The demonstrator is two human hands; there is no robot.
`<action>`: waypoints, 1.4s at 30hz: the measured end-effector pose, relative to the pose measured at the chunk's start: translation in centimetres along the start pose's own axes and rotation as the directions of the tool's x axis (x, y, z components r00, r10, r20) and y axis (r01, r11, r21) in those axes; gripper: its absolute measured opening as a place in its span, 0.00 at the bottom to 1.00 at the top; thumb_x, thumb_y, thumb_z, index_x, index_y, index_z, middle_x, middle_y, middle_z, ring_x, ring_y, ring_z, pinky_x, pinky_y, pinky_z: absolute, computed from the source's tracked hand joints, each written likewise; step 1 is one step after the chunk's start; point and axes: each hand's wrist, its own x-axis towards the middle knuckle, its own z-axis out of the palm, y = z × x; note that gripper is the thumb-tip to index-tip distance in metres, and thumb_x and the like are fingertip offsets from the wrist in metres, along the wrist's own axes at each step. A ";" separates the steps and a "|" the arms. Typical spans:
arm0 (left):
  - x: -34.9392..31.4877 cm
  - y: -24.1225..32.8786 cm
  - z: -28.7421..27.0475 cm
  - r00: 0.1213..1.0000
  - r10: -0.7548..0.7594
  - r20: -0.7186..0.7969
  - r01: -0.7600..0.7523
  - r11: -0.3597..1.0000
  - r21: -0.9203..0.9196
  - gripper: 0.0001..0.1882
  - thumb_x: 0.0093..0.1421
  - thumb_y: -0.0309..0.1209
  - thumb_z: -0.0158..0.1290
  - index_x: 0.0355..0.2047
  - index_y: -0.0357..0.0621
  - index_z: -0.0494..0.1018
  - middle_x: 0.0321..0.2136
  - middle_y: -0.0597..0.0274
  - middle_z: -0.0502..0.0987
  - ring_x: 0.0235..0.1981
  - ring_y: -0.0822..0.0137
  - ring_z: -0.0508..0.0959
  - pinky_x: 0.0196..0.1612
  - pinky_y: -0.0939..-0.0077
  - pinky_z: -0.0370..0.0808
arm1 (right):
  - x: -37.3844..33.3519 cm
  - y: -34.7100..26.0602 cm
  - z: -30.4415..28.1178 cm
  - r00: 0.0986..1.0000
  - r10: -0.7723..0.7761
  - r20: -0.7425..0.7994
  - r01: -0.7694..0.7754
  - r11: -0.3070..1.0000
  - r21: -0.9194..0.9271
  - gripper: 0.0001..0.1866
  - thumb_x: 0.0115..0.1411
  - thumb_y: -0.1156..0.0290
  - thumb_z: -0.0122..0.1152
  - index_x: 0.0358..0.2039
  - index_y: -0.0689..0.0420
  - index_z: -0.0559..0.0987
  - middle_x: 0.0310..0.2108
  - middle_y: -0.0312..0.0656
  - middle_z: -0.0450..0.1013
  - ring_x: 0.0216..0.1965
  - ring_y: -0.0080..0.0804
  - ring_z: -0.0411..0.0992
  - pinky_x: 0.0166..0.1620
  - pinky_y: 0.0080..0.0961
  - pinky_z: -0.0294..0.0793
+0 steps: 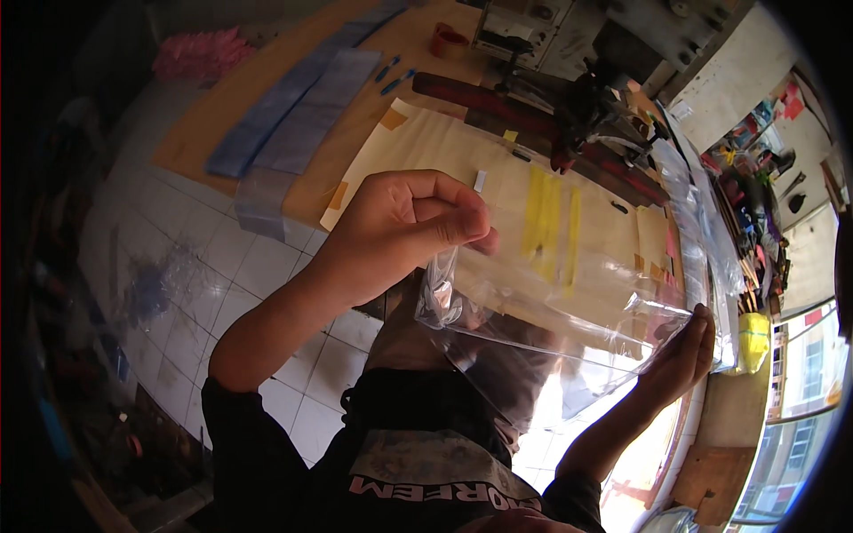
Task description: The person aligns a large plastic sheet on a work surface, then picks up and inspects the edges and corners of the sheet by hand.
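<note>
A clear plastic sheet (569,342) is stretched between my two hands, in front of my body and partly over the paper-covered work surface (418,133). My left hand (413,218) is raised over the near edge of that surface, its thumb and fingertips pinched together at the sheet's upper left corner. Lower on the right, my right hand (684,355) is closed round the sheet's other end. The plastic sags and folds below my left fingers, and light glares off it near my right hand. Yellow strips (542,222) lie on the work surface beyond the sheet.
A dark machine (600,102) stands behind the work surface. Bluish plastic sheets (298,124), blue pens (397,80) and a red tape roll (450,42) lie on the table at left. More clear plastic (697,213) hangs at right, above a yellow bag (753,342). Tools crowd the right wall.
</note>
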 end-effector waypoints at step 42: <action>0.5 -1.2 0.0 0.989 -0.113 -0.093 0.123 0.986 0.113 0.10 0.59 0.32 0.52 0.32 0.35 0.72 0.28 0.57 0.76 0.34 0.68 0.75 0.43 0.75 0.68 | -0.3 -1.7 4.0 0.989 0.118 0.089 -0.125 0.989 0.073 0.09 0.62 0.75 0.47 0.36 0.67 0.74 0.24 0.42 0.72 0.20 0.22 0.69 0.24 0.16 0.69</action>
